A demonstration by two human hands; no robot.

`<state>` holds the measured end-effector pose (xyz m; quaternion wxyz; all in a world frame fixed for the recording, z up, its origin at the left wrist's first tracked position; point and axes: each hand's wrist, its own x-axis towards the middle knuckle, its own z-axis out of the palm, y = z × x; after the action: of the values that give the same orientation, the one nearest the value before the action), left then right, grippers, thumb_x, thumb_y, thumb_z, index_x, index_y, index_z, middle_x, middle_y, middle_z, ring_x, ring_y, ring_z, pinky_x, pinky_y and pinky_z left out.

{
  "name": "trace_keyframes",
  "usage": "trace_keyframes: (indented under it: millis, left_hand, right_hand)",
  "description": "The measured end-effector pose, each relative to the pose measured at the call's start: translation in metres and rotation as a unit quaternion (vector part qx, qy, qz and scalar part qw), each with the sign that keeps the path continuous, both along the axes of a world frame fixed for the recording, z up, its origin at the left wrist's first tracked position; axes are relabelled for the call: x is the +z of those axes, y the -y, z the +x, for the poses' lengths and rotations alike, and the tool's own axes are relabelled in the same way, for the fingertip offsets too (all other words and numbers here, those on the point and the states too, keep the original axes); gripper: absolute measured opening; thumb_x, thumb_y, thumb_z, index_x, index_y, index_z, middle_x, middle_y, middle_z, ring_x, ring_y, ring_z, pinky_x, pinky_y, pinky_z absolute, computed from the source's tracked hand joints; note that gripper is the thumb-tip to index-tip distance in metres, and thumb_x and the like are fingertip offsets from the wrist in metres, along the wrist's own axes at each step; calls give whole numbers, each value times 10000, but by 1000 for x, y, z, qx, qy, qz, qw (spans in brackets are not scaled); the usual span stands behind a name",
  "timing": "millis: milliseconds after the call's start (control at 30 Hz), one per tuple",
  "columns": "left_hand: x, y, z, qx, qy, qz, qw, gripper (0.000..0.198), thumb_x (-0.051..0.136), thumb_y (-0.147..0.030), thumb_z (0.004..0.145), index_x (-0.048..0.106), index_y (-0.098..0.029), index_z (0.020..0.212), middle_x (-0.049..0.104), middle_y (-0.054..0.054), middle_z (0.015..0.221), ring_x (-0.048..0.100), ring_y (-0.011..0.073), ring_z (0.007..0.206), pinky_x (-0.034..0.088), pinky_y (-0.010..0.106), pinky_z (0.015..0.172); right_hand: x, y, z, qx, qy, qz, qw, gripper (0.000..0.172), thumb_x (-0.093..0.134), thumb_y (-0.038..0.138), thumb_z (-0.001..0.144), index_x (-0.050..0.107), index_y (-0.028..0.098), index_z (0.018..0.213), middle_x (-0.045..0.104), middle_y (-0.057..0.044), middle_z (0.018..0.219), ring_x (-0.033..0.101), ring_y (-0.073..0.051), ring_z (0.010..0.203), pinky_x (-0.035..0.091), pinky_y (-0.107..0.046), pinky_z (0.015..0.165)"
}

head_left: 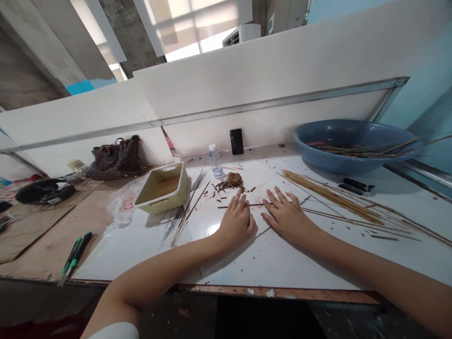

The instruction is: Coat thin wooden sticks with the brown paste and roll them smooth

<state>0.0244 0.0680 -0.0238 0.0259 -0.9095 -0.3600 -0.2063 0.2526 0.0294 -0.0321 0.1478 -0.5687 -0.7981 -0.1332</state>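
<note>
Left hand [236, 222] and right hand [287, 217] lie open, palms down, grasping nothing, on a white table [318, 266], a thin stick [256, 204] between them. Brown lump [234, 179] at 12 o'clock, bamboo sticks [328, 197] at 2 o'clock, blue basin [353, 162] farther out at 2 o'clock

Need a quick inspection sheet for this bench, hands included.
Surface: glossy white tabletop, strewn with brown wood chips.
Job's things: loose pile of thin wooden sticks; lumpy brown mass; round blue plastic basin holding more sticks.
Clutter: cream rectangular tray; clear plastic water bottle; black phone propped upright; brown handbag; two green-handled utility knives.
Grippers: bare left hand open, flat, on a thin brown stick; bare right hand open, flat on the tabletop.
Cables: nothing seen.
Surroundings: white partition; white air-conditioning unit.
</note>
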Motion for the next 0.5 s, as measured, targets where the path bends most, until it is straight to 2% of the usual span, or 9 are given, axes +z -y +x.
trace_keyframes:
  millis: [200, 367, 500]
  left_hand:
    - [2, 3, 0, -13, 4, 17, 1000, 373, 529, -196, 1049, 716, -73, 1348, 597, 262, 1634, 295, 396, 1732, 408, 622, 1376]
    - [3, 5, 0, 0, 14, 19, 1000, 379, 527, -211, 1057, 695, -119, 1383, 603, 231, 1637, 316, 386, 1727, 420, 634, 1361]
    - [2, 4, 0, 8, 8, 11, 1000, 446, 530, -218, 1052, 641, -105, 1469, 590, 230, 1657, 317, 392, 1725, 420, 627, 1360]
  right_hand:
    - [9, 4, 0, 30, -5, 11, 999, 473, 445, 386, 1184, 820, 156, 1358, 603, -182, 1679, 464, -405, 1636, 294, -598, 1258]
    - [11, 5, 0, 42, -7, 21, 999, 438, 463, 350, 1177, 841, 171, 1306, 649, -166, 1639, 496, -397, 1614, 287, -600, 1255]
    - [12, 5, 0, 45, -6, 27, 999, 452, 445, 349, 1185, 844, 158, 1278, 668, -162, 1619, 519, -391, 1597, 278, -599, 1262]
